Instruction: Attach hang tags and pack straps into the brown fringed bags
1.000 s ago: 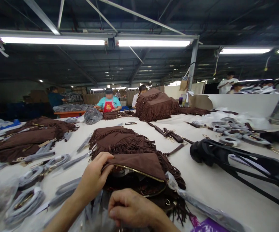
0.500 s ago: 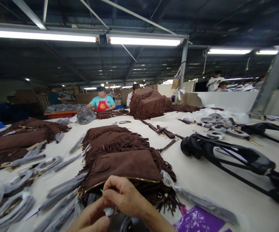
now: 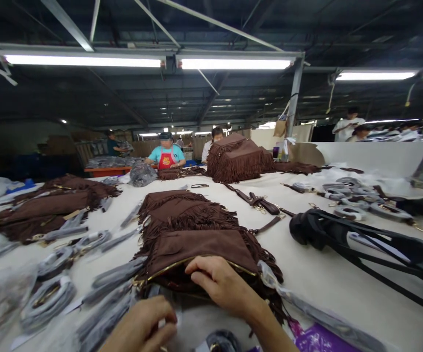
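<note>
A dark brown fringed bag (image 3: 200,244) lies in front of me, its gold-zipped mouth parted toward me. Over that mouth is my right hand (image 3: 222,283), fingers bent, with a gap between thumb and forefinger and nothing visible between them. Whether the fingertips touch the zipper edge, I cannot tell. My left hand (image 3: 145,322) is lower and to the left, its fingers loosely bent and apart, with no object showing in it. Plastic-wrapped straps (image 3: 112,288) lie beside the bag on the left, and another wrapped strap (image 3: 317,313) is on its right.
More fringed bags (image 3: 182,208) lie behind this one, with a tall pile (image 3: 236,159) farther back. Coiled wrapped straps (image 3: 48,298) are at left. A black strapped item (image 3: 365,244) is at right, purple plastic (image 3: 324,337) below it. Co-workers (image 3: 166,154) are across the table.
My hands have come apart from a pinch on a small white piece. My left hand is lower, and my right hand is at the wider bag mouth. The view has swung left.
</note>
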Demonstrator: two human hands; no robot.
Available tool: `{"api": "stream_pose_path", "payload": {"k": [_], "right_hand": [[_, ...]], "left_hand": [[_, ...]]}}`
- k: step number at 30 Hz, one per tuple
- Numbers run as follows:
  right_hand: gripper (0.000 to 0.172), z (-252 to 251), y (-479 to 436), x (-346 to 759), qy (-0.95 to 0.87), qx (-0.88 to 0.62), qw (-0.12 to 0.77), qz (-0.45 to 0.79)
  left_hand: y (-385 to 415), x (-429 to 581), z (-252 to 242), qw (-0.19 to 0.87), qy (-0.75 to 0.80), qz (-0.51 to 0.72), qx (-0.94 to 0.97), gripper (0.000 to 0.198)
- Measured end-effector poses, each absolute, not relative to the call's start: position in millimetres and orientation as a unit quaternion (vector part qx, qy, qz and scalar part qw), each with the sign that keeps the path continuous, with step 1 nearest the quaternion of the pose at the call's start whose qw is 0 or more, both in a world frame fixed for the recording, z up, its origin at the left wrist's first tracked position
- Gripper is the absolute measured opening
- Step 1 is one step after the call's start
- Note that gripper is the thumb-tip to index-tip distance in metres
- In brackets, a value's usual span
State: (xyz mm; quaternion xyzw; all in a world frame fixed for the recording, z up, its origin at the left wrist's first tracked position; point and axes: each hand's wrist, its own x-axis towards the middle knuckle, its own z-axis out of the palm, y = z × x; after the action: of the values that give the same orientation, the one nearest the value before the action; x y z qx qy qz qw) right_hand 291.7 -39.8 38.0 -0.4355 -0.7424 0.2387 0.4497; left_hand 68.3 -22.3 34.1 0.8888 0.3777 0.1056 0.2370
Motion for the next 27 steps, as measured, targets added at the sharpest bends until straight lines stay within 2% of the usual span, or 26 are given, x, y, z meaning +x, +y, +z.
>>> {"api": "stream_pose_path", "payload": {"k": [2, 5, 8, 12, 18, 27], "right_hand": [[0.021, 39, -38, 292, -0.748, -0.418, 0.474, 0.204], [0.023, 34, -34, 289, -0.749, -0.392, 0.502, 0.182], [0.027, 29, -31, 289, -0.744, -0.388, 0.521, 0.153], [0.030, 30, -26, 299, -0.720, -0.416, 0.543, 0.119], [0.033, 31, -22, 315, -0.697, -0.457, 0.551, 0.041], [0.030, 34, -23, 314, -0.687, -0.441, 0.577, -0.016]], "left_hand": [[-15, 64, 43, 0.176, 0.401, 0.186, 0.879, 0.025], [3, 63, 47, 0.074, 0.440, 0.285, 0.848, 0.023], [19, 71, 44, 0.015, 0.439, 0.277, 0.854, 0.035], [31, 88, 48, 0.030, 0.463, 0.191, 0.865, 0.025], [41, 96, 69, 0.034, 0.506, 0.189, 0.841, 0.021], [47, 87, 69, 0.067, 0.488, 0.192, 0.849, 0.029]]}}
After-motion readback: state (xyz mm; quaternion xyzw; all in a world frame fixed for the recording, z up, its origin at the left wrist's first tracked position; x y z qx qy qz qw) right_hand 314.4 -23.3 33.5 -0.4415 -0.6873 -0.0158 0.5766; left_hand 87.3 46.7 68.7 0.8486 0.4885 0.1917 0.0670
